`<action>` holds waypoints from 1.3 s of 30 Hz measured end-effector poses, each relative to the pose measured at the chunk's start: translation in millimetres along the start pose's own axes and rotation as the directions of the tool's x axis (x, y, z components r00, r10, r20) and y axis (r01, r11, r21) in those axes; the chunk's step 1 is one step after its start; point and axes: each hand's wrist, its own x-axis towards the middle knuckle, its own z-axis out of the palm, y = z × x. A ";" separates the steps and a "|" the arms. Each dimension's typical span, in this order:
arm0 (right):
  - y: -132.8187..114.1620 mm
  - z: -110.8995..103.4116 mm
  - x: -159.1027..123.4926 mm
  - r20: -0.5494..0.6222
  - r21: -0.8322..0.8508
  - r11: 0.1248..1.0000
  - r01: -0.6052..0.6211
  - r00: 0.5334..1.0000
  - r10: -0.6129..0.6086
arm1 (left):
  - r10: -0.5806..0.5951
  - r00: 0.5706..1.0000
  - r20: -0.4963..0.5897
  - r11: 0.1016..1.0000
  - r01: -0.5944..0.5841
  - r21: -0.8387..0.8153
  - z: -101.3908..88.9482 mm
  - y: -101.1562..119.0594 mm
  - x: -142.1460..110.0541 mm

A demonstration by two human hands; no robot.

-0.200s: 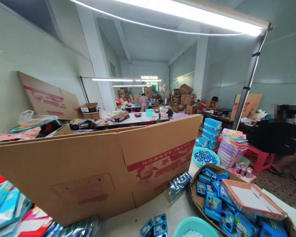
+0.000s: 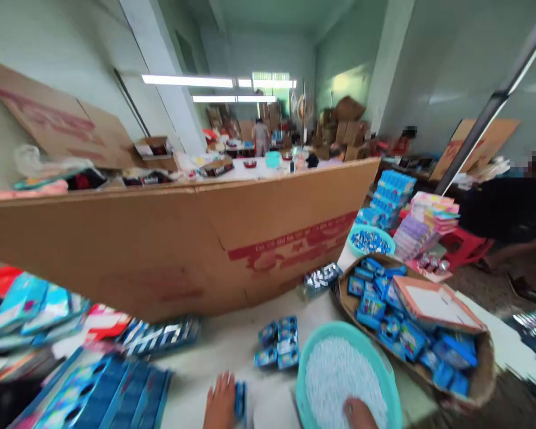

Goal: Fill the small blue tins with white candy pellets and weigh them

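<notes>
My left hand (image 2: 220, 403) lies on the table at the bottom edge, its fingers resting against a small blue box (image 2: 240, 398). Only the top of my right hand (image 2: 360, 414) shows; it sits inside a teal bowl (image 2: 304, 364) filled with small white pieces (image 2: 339, 375). Whether it holds any pieces is hidden. Several small blue boxes (image 2: 279, 349) stand grouped just beyond both hands. The picture is blurred.
A tall cardboard sheet (image 2: 170, 250) walls off the table's far side. A cardboard tray of blue boxes (image 2: 411, 339) sits right, flat blue packs (image 2: 93, 393) left. Further right are a teal bowl of wrapped sweets (image 2: 370, 241), stacked boxes (image 2: 424, 229) and a seated person (image 2: 504, 208).
The view has tipped downward, bringing both hands and the whole white-filled bowl into sight at the bottom. The picture is now blurred by motion.
</notes>
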 end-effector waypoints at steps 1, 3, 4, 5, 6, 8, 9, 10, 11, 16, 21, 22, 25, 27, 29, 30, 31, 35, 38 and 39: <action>11.7 5.5 -12.9 0.029 -0.029 0.999 -0.026 0.999 0.027 | 0.034 0.999 -0.002 0.998 -0.034 -0.051 -2.8 3.8 -8.6; 29.0 10.5 -28.9 0.073 -0.099 0.994 -0.039 0.996 0.046 | 0.099 0.994 -0.055 0.978 -0.107 -0.177 -16.6 18.3 -10.0; 34.7 11.0 -31.5 0.087 -0.113 0.993 -0.031 0.995 0.041 | 0.119 0.989 -0.089 0.961 -0.137 -0.242 -24.5 27.9 -4.8; 39.0 10.8 -31.4 0.098 -0.122 0.992 -0.023 0.995 0.035 | 0.131 0.980 -0.151 0.941 -0.171 -0.291 -31.7 38.2 2.3; 42.0 10.1 -29.6 0.107 -0.127 0.992 -0.018 0.994 0.032 | 0.156 0.964 -0.217 0.921 -0.221 -0.320 -37.8 48.4 9.9; 46.0 8.3 -25.3 0.120 -0.134 0.991 -0.003 0.993 0.019 | 0.179 0.934 -0.308 0.896 -0.284 -0.341 -45.5 67.1 23.0; 47.5 7.4 -24.2 0.127 -0.140 0.990 0.009 0.992 0.009 | 0.182 0.931 -0.316 0.895 -0.290 -0.338 -47.1 75.0 28.0; 49.1 6.6 -24.1 0.133 -0.144 0.989 0.027 0.991 -0.008 | 0.180 0.935 -0.305 0.902 -0.281 -0.329 -47.1 81.7 32.2; 50.7 5.9 -25.2 0.135 -0.148 0.988 0.051 0.990 -0.031 | 0.173 0.942 -0.288 0.912 -0.263 -0.315 -45.8 87.1 35.7; 57.9 3.2 -37.0 0.116 -0.165 0.974 0.156 0.984 -0.138 | 0.134 0.935 -0.328 0.950 -0.215 -0.226 -28.8 97.6 47.9; 59.0 -1.4 -42.2 0.128 -0.176 0.965 0.195 0.976 -0.174 | 0.139 0.910 -0.390 0.957 -0.225 -0.185 -17.6 94.1 54.0; 59.0 -2.3 -42.4 0.140 -0.175 0.963 0.207 0.973 -0.183 | 0.157 0.909 -0.387 0.956 -0.238 -0.173 -17.4 93.4 54.6; 59.1 -4.1 -42.9 0.162 -0.176 0.959 0.222 0.967 -0.195 | 0.199 0.917 -0.345 0.955 -0.260 -0.141 -20.7 92.2 54.0; 59.2 -5.0 -43.0 0.164 -0.182 0.958 0.221 0.967 -0.192 | 0.188 0.928 -0.321 0.959 -0.244 -0.144 -25.4 91.5 49.1; 59.2 -5.8 -42.9 0.168 -0.185 0.957 0.224 0.966 -0.194 | 0.155 0.932 -0.327 0.962 -0.218 -0.167 -31.1 89.6 37.9; 59.1 -6.2 -42.8 0.170 -0.185 0.956 0.228 0.965 -0.197 | 0.133 0.928 -0.349 0.961 -0.207 -0.184 -34.2 88.0 29.5; 59.1 -6.6 -42.6 0.172 -0.185 0.955 0.231 0.965 -0.200 | 0.107 0.918 -0.382 0.958 -0.197 -0.206 -37.1 85.9 19.1; 60.2 -7.2 -41.4 0.177 -0.178 0.954 0.241 0.961 -0.210 | -0.034 0.854 -0.519 0.926 -0.168 -0.337 -42.3 76.4 -35.5; 61.2 -6.6 -39.5 0.176 -0.176 0.956 0.234 0.963 -0.203 | -0.091 0.841 -0.534 0.897 -0.164 -0.411 -32.2 74.6 -75.1; 61.1 -6.5 -38.8 0.177 -0.178 0.957 0.228 0.964 -0.197 | -0.091 0.850 -0.519 0.890 -0.164 -0.425 -25.6 75.8 -84.9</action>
